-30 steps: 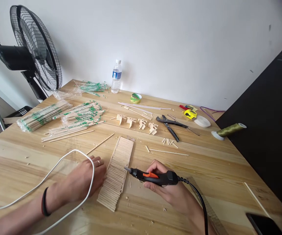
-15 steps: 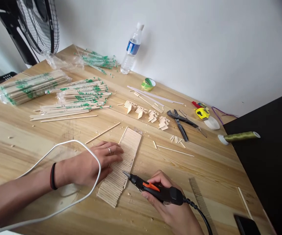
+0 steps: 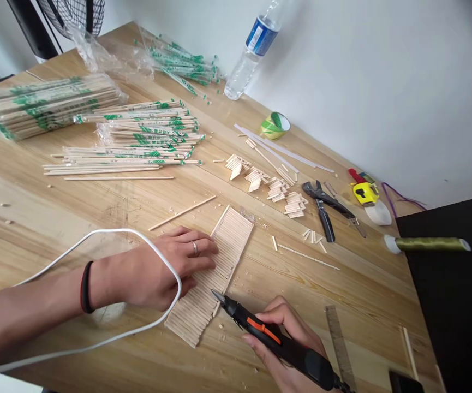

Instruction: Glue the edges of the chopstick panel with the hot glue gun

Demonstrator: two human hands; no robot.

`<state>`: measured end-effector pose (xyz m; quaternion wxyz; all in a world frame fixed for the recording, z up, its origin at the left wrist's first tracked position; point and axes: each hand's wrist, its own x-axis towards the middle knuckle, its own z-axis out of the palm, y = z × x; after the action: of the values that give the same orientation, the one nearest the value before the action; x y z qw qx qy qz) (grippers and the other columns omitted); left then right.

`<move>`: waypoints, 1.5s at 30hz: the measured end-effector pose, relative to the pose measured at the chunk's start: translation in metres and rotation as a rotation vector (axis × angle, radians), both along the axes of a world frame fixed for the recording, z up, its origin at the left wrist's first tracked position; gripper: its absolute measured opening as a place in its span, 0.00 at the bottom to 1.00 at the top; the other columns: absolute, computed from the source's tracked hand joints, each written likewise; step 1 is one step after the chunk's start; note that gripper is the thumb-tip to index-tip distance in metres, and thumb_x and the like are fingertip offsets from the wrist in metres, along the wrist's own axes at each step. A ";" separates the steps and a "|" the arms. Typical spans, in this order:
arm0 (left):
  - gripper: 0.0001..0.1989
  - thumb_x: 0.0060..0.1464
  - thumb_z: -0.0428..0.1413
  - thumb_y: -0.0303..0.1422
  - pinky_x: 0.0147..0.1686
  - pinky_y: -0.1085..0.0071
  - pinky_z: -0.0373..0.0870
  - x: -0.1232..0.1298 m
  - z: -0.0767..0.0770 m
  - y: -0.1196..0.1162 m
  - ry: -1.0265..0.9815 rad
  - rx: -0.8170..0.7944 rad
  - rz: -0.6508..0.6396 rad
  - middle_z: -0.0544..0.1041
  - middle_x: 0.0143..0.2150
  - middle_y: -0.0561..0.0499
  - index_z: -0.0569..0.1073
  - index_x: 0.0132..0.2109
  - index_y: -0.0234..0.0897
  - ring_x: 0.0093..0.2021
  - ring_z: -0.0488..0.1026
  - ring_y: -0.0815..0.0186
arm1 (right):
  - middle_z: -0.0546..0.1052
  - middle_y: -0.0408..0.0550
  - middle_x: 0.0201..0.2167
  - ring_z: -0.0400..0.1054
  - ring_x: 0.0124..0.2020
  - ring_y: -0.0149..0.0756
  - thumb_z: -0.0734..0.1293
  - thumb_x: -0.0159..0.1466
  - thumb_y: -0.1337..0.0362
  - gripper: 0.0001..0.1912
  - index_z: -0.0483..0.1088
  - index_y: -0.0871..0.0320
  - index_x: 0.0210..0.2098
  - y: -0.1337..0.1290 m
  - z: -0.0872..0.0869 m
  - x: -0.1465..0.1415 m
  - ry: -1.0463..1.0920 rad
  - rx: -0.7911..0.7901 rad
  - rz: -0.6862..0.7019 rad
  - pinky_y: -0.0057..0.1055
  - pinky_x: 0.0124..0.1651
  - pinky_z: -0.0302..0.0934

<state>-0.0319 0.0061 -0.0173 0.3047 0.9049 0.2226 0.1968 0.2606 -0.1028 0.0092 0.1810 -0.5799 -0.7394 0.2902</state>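
A flat panel of thin wooden sticks (image 3: 236,232), laid side by side, lies slanted on the wooden table. My left hand (image 3: 178,262), with a ring and a dark wristband, rests on the panel's left side, fingers stretched over it. My right hand (image 3: 285,333) is wrapped round a black hot glue pen (image 3: 256,322) with an orange trigger. The pen's metal tip points at the panel's surface near its right edge; whether it touches I cannot tell. A white cable (image 3: 137,232) loops over my left hand and wrist.
Bundled chopsticks in wrappers (image 3: 55,103) lie at the left, near a water bottle (image 3: 250,57). Small stick assemblies (image 3: 276,188), cutting pliers (image 3: 323,207), green tape (image 3: 274,125), a yellow tape measure (image 3: 365,193), a thread spool (image 3: 428,244) and a ruler (image 3: 338,344) lie around.
The view has tilted and shifted, so the objects at the back appear moved right and up. My left hand stays on the panel. The pen's tip remains over the panel near its right edge.
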 end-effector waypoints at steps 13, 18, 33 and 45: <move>0.16 0.63 0.56 0.28 0.66 0.51 0.64 0.003 0.002 0.002 0.059 -0.022 0.016 0.74 0.65 0.43 0.75 0.56 0.35 0.64 0.70 0.50 | 0.72 0.41 0.30 0.72 0.26 0.34 0.68 0.69 0.66 0.07 0.65 0.51 0.37 0.000 0.009 -0.004 -0.003 -0.057 0.008 0.27 0.29 0.69; 0.20 0.59 0.57 0.24 0.67 0.54 0.62 0.001 -0.001 0.002 0.041 -0.032 -0.003 0.74 0.66 0.43 0.74 0.58 0.36 0.64 0.69 0.51 | 0.73 0.44 0.34 0.72 0.29 0.37 0.70 0.67 0.66 0.08 0.65 0.51 0.37 -0.003 0.011 -0.006 0.010 -0.132 -0.047 0.30 0.32 0.69; 0.21 0.63 0.49 0.21 0.65 0.52 0.66 -0.004 -0.001 0.009 -0.113 -0.101 -0.020 0.76 0.64 0.39 0.75 0.60 0.35 0.64 0.72 0.51 | 0.72 0.43 0.33 0.71 0.30 0.36 0.68 0.70 0.63 0.07 0.64 0.51 0.37 -0.010 0.010 -0.008 -0.005 -0.129 -0.074 0.29 0.30 0.66; 0.10 0.73 0.49 0.27 0.59 0.59 0.73 0.002 -0.004 0.010 -0.157 -0.081 0.067 0.80 0.56 0.40 0.76 0.48 0.34 0.56 0.77 0.57 | 0.72 0.43 0.33 0.72 0.30 0.37 0.68 0.68 0.66 0.07 0.65 0.51 0.35 -0.011 0.012 -0.015 -0.015 -0.081 -0.095 0.29 0.32 0.67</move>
<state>-0.0295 0.0159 -0.0217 0.3507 0.8657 0.2361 0.2680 0.2460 -0.1136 0.0207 0.1653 -0.6232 -0.7002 0.3066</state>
